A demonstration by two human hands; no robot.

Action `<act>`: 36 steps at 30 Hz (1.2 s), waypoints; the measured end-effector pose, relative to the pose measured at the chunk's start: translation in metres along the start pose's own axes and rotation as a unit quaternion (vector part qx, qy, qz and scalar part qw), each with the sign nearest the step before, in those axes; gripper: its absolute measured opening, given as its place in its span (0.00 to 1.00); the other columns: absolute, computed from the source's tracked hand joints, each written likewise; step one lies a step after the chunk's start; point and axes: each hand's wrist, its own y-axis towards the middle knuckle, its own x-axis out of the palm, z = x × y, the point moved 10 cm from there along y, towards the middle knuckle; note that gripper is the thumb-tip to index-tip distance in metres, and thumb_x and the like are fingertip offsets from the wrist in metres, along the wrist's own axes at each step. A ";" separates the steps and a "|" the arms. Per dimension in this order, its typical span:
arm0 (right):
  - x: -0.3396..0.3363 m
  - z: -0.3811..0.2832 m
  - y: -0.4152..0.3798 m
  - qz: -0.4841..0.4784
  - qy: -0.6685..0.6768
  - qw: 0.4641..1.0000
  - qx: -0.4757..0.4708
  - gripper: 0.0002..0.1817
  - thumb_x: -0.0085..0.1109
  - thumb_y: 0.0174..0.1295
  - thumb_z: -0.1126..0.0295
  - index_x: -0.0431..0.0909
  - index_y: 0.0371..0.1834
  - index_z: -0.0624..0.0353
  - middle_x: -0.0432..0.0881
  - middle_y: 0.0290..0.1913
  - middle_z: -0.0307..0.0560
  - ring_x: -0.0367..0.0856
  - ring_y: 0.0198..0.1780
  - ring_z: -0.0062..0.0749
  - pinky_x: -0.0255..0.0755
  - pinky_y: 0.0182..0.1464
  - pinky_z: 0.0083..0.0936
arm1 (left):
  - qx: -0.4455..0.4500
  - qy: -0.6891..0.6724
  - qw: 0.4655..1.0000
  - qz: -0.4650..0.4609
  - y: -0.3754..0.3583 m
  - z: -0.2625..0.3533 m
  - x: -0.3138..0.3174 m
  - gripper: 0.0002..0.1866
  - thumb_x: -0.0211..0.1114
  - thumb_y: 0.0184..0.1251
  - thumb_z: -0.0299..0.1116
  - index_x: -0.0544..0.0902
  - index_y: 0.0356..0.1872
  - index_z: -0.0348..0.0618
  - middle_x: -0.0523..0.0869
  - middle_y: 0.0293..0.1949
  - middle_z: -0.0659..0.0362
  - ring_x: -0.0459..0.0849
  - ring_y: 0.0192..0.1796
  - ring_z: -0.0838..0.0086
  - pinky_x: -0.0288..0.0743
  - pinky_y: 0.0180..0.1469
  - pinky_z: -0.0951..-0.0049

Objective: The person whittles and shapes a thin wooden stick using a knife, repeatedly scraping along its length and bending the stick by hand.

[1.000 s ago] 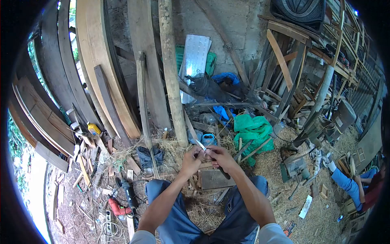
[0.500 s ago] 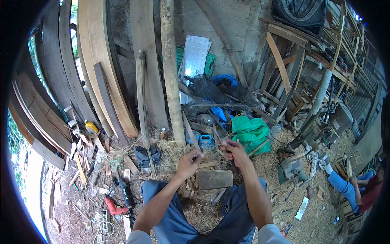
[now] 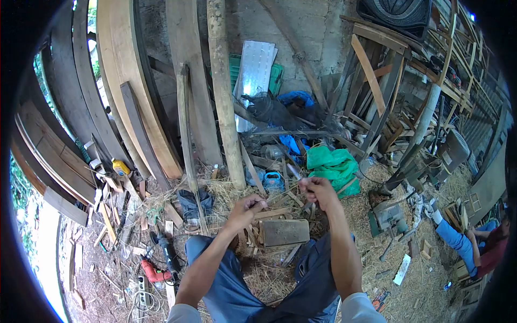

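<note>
I sit on the ground with both arms stretched out over my knees. My right hand [image 3: 318, 192] is closed around a small knife [image 3: 294, 171] whose pale blade points up and to the left. My left hand [image 3: 246, 208] is lower and to the left, with its fingers pinched on a thin wooden sliver [image 3: 262, 203]. The two hands are apart. Below them a wooden block [image 3: 284, 232] lies between my knees on straw and wood scraps.
A round wooden post [image 3: 223, 97] stands just ahead, with planks [image 3: 129, 81] leaning on the left. A red drill [image 3: 153, 272] and a black power tool [image 3: 164, 248] lie by my left leg. A green cloth [image 3: 334, 164] is ahead and another person [image 3: 474, 247] sits at right.
My hands were together at the knife blade. They have drawn apart: the right hand has moved up and to the right with the knife, and the left has stayed lower.
</note>
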 end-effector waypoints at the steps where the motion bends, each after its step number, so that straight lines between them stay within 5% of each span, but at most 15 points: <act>1: -0.012 -0.009 -0.003 0.026 -0.004 1.000 -0.016 0.09 0.58 0.64 0.69 0.78 0.34 0.67 0.75 0.26 0.37 0.60 0.17 0.13 0.50 0.17 0.14 | -0.016 -0.025 1.000 -0.006 -0.002 0.001 -0.002 0.03 0.60 0.67 0.26 0.79 0.36 0.37 0.83 0.33 0.64 0.78 0.40 0.82 0.70 0.45 0.79; 6: -0.077 -0.019 -0.012 0.121 0.011 0.991 -0.053 0.11 0.57 0.66 0.66 0.76 0.38 0.66 0.73 0.26 0.36 0.59 0.16 0.12 0.49 0.16 0.13 | -0.016 0.035 0.999 0.002 -0.009 0.002 -0.023 0.03 0.60 0.68 0.26 0.79 0.35 0.38 0.82 0.31 0.65 0.77 0.36 0.85 0.69 0.41 0.80; 8: -0.095 -0.036 -0.015 0.147 0.107 0.972 -0.150 0.15 0.56 0.67 0.61 0.76 0.38 0.64 0.71 0.23 0.34 0.58 0.15 0.12 0.49 0.15 0.14 | 0.019 -0.002 0.999 0.042 -0.006 0.004 -0.037 0.04 0.59 0.69 0.27 0.78 0.33 0.39 0.78 0.28 0.67 0.73 0.32 0.86 0.65 0.37 0.83; 11: -0.068 -0.028 -0.019 0.151 0.087 0.979 -0.103 0.18 0.54 0.68 0.55 0.76 0.40 0.62 0.70 0.22 0.33 0.58 0.16 0.11 0.49 0.15 0.13 | 0.048 0.037 0.997 0.047 -0.001 0.000 -0.039 0.05 0.59 0.69 0.28 0.78 0.33 0.40 0.76 0.25 0.68 0.71 0.29 0.87 0.63 0.32 0.83; 18: 0.018 -0.040 -0.026 0.081 0.030 0.984 -0.155 0.14 0.56 0.67 0.58 0.77 0.40 0.59 0.72 0.27 0.32 0.59 0.17 0.10 0.49 0.17 0.12 | -0.003 0.029 0.999 0.021 -0.019 0.029 0.003 0.06 0.59 0.69 0.31 0.77 0.34 0.40 0.73 0.23 0.68 0.67 0.24 0.87 0.59 0.25 0.82; 21: 0.035 -0.040 -0.036 0.039 0.057 0.983 -0.172 0.11 0.57 0.66 0.63 0.76 0.43 0.59 0.72 0.30 0.34 0.58 0.16 0.10 0.51 0.17 0.11 | 0.040 0.078 0.996 0.005 -0.047 0.034 0.014 0.06 0.59 0.70 0.32 0.77 0.35 0.40 0.75 0.25 0.68 0.69 0.25 0.86 0.62 0.27 0.82; 23: 0.041 -0.030 -0.046 0.034 0.069 0.984 -0.163 0.11 0.58 0.66 0.63 0.76 0.43 0.58 0.72 0.29 0.34 0.58 0.17 0.09 0.51 0.17 0.11 | -0.067 0.058 0.996 -0.026 -0.071 0.015 0.022 0.06 0.59 0.70 0.32 0.77 0.36 0.41 0.76 0.26 0.66 0.71 0.27 0.85 0.67 0.30 0.81; 29: 0.065 -0.022 -0.071 0.007 0.066 0.990 -0.123 0.10 0.60 0.64 0.63 0.75 0.38 0.59 0.69 0.24 0.31 0.59 0.18 0.09 0.53 0.18 0.13 | -0.059 -0.045 0.994 -0.078 -0.107 0.020 0.042 0.02 0.57 0.70 0.25 0.76 0.38 0.37 0.76 0.28 0.64 0.74 0.30 0.84 0.70 0.34 0.79; 33: 0.080 -0.016 -0.074 -0.019 0.031 0.993 -0.116 0.09 0.60 0.64 0.64 0.75 0.36 0.59 0.67 0.21 0.30 0.59 0.18 0.09 0.52 0.18 0.13 | -0.061 -0.067 0.994 -0.055 -0.102 0.033 0.049 0.05 0.56 0.72 0.28 0.76 0.40 0.37 0.77 0.28 0.63 0.73 0.29 0.84 0.70 0.33 0.80; 36: 0.097 -0.008 -0.075 -0.069 0.014 0.990 -0.121 0.10 0.61 0.64 0.66 0.72 0.34 0.59 0.65 0.21 0.30 0.58 0.17 0.10 0.50 0.18 0.13 | -0.036 -0.058 0.997 0.045 -0.092 0.059 0.042 0.06 0.55 0.72 0.29 0.76 0.40 0.37 0.77 0.28 0.63 0.72 0.27 0.85 0.68 0.30 0.83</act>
